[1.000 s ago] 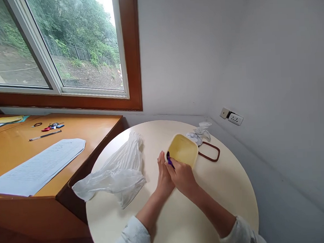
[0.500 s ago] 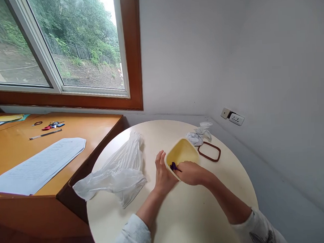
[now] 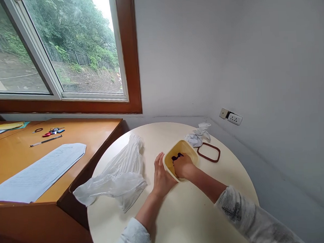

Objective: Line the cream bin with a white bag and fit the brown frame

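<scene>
A pale yellow square bin [image 3: 181, 143] with rounded corners leans on the round table, its opening tilted toward me. My left hand [image 3: 162, 177] is closed around its left side, fingers along the outer wall. Inside the bin, my right hand [image 3: 184, 167] is closed on a crumpled dark purple cloth [image 3: 177, 156] and presses against the inner wall. Part of the cloth is hidden under the fingers. To the right of the bin lies a brown rounded-square ring [image 3: 208, 152].
On the round table [image 3: 205, 220], a white plastic bag [image 3: 118, 174] is spread at the left and a knotted bag [image 3: 198, 136] sits at the back right. The wooden desk [image 3: 97, 134] at the left bears papers [image 3: 42, 171], a pen [image 3: 45, 141] and keys [image 3: 54, 132].
My right hand has reached deeper into the bin with the purple cloth, and the right forearm and sleeve have moved forward. My left hand stays on the bin.
</scene>
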{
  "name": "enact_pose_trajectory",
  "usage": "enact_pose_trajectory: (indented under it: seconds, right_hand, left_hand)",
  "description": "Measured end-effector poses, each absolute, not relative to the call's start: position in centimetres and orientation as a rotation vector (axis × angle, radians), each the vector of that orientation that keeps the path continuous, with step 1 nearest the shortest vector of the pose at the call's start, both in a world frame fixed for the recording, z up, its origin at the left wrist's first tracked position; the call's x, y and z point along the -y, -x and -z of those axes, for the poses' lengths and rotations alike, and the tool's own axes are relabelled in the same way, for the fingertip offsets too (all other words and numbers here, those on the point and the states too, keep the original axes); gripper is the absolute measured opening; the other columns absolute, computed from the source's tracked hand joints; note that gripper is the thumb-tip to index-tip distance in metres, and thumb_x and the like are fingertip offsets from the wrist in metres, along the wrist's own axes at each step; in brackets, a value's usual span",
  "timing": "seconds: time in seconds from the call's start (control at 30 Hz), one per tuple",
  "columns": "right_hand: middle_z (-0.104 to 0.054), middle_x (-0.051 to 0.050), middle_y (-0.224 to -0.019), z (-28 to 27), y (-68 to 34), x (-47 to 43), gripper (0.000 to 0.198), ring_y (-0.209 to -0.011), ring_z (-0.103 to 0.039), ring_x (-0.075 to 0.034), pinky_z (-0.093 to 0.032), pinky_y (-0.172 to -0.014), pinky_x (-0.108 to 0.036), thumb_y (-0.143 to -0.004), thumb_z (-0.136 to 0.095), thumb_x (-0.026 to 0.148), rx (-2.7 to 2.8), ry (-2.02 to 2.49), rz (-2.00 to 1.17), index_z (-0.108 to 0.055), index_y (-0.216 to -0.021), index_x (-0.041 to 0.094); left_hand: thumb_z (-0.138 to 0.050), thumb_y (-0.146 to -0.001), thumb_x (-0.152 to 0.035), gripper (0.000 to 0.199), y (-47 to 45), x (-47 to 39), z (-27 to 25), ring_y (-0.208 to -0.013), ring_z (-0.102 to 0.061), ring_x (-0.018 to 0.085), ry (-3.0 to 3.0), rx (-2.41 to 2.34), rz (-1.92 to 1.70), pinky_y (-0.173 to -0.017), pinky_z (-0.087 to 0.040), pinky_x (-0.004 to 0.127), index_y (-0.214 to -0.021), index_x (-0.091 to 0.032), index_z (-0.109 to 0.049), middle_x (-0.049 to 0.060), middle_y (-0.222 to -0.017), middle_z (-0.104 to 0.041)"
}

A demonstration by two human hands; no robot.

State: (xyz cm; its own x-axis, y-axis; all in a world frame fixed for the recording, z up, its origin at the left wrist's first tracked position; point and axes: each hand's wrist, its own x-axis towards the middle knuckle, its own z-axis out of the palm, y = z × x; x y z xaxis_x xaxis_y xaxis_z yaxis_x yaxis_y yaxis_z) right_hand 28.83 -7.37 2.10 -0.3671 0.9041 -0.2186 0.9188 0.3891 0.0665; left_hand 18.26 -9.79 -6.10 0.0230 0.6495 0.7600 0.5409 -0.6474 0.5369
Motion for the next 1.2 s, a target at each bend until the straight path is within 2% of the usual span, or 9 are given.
enact_pose_trajectory:
  seconds: [0.33,0.53,0.67,0.73,0.8,0.87,0.97,1.1,1.2]
  right_hand:
    - [-0.066,-0.010,-0.077,-7.0,-33.8,14.2,0.031,-0.074,-0.059,-0.021,-0.037,-0.068,-0.032,-0.086,-0.035,0.022,-2.666,-1.591,0.168,-0.062,-0.072,0.016]
    - [-0.065,-0.005,-0.079,-7.8,-36.3,15.4,0.036,-0.072,-0.057,-0.017,-0.041,-0.061,-0.027,-0.085,-0.040,0.044,-2.501,-2.020,1.640,-0.063,-0.080,0.016]
    - [-0.066,-0.009,-0.090,-7.6,-37.8,14.5,0.034,-0.084,-0.061,-0.021,-0.046,-0.072,-0.031,-0.082,-0.047,0.041,-2.231,-2.148,2.670,-0.063,-0.095,0.015]
    - [-0.067,-0.007,-0.089,-7.6,-38.3,14.1,0.032,-0.083,-0.061,-0.020,-0.047,-0.071,-0.032,-0.082,-0.048,0.039,-2.224,-2.284,2.906,-0.062,-0.101,0.017]
    - [-0.067,-0.005,-0.083,-7.5,-38.5,13.7,0.032,-0.077,-0.061,-0.019,-0.047,-0.068,-0.031,-0.082,-0.048,0.040,-2.330,-2.762,2.673,-0.062,-0.100,0.018]
    - [-0.065,-0.005,-0.073,-7.1,-38.1,13.2,0.036,-0.069,-0.059,-0.019,-0.045,-0.064,-0.030,-0.083,-0.046,0.045,-2.530,-3.189,1.896,-0.063,-0.094,0.015]
    - [-0.064,-0.007,-0.068,-6.4,-36.4,12.3,0.046,-0.067,-0.058,-0.021,-0.043,-0.063,-0.031,-0.087,-0.036,0.048,-2.665,-3.096,0.895,-0.064,-0.097,0.012]
    - [-0.065,-0.014,-0.104,-5.9,-33.4,10.1,0.045,-0.099,-0.058,-0.026,-0.039,-0.085,-0.036,-0.091,-0.027,0.035,-2.670,-2.660,0.519,-0.056,-0.118,0.013]
    - [-0.053,-0.014,-0.127,-6.2,-31.6,8.2,0.047,-0.121,-0.044,-0.023,-0.022,-0.104,-0.038,-0.092,-0.025,0.029,-2.795,-2.477,0.361,-0.047,-0.127,0.010]
  left_hand:
    - [-0.079,-0.050,-0.038,0.113,-18.4,10.1,5.4,-0.124,-0.029,0.034,-2.139,-1.328,-1.664,-0.097,-0.036,0.052,-0.137,-0.023,-0.009,0.015,-0.131,-0.029]
    - [-0.080,-0.048,-0.037,0.112,-18.4,10.8,4.5,-0.120,-0.029,0.036,-2.051,-1.400,-1.716,-0.099,-0.033,0.055,-0.136,-0.024,-0.013,0.013,-0.128,-0.031]
    - [-0.079,-0.048,-0.033,0.110,-18.3,11.1,3.8,-0.120,-0.028,0.035,-1.898,-1.436,-1.708,-0.099,-0.033,0.053,-0.135,-0.027,-0.012,0.011,-0.127,-0.029]
    - [-0.079,-0.048,-0.033,0.110,-18.3,11.3,3.6,-0.120,-0.028,0.033,-1.852,-1.456,-1.693,-0.098,-0.035,0.052,-0.135,-0.026,-0.012,0.011,-0.126,-0.029]
    - [-0.078,-0.048,-0.031,0.110,-18.4,11.5,3.4,-0.120,-0.028,0.032,-1.840,-1.477,-1.681,-0.098,-0.035,0.050,-0.136,-0.025,-0.012,0.011,-0.125,-0.029]
    - [-0.078,-0.047,-0.030,0.111,-18.5,11.6,3.3,-0.120,-0.028,0.031,-1.847,-1.491,-1.671,-0.098,-0.035,0.049,-0.136,-0.025,-0.012,0.010,-0.124,-0.030]
    - [-0.077,-0.045,-0.028,0.111,-18.5,11.6,3.4,-0.120,-0.029,0.032,-1.864,-1.505,-1.668,-0.097,-0.035,0.051,-0.135,-0.023,-0.013,0.011,-0.123,-0.031]
    - [-0.076,-0.044,-0.025,0.109,-18.5,11.5,3.5,-0.118,-0.031,0.032,-1.877,-1.535,-1.681,-0.097,-0.035,0.050,-0.134,-0.020,-0.014,0.012,-0.121,-0.032]
    - [-0.076,-0.044,-0.024,0.110,-18.4,11.4,3.6,-0.116,-0.032,0.032,-1.883,-1.536,-1.702,-0.097,-0.035,0.050,-0.135,-0.020,-0.014,0.012,-0.119,-0.031]
